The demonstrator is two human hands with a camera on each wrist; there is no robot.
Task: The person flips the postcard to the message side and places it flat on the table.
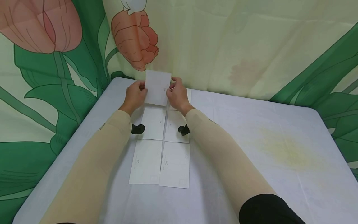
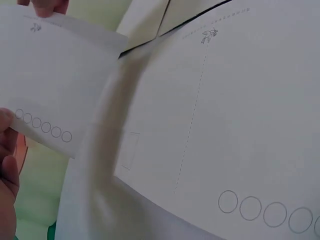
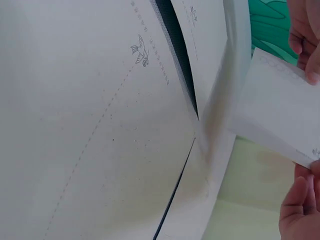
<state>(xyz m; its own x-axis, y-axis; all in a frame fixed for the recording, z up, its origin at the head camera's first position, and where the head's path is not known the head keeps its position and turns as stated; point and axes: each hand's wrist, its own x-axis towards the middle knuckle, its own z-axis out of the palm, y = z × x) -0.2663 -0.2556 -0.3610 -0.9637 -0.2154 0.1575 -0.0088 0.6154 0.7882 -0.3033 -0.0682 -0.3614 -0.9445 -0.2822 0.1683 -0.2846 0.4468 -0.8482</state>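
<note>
A white postcard (image 1: 158,88) is held up near the far edge of the table, one side edge in each hand. My left hand (image 1: 135,94) pinches its left edge between thumb and fingers. On the opposite edge, my right hand (image 1: 178,94) pinches it the same way. The left wrist view shows a row of printed circles and a small bird drawing on this postcard (image 2: 45,80). Beneath and nearer lie several more postcards in two columns, among them a near left one (image 1: 146,165) and a near right one (image 1: 175,166). The far right postcard (image 1: 189,95) is partly behind my right hand.
A white cloth covers the table (image 1: 237,149), with a yellowish stain (image 1: 291,149) on its right side. Behind it hangs a curtain (image 1: 212,46) printed with flowers and leaves. Black straps (image 1: 183,130) show at both wrists, above the cards.
</note>
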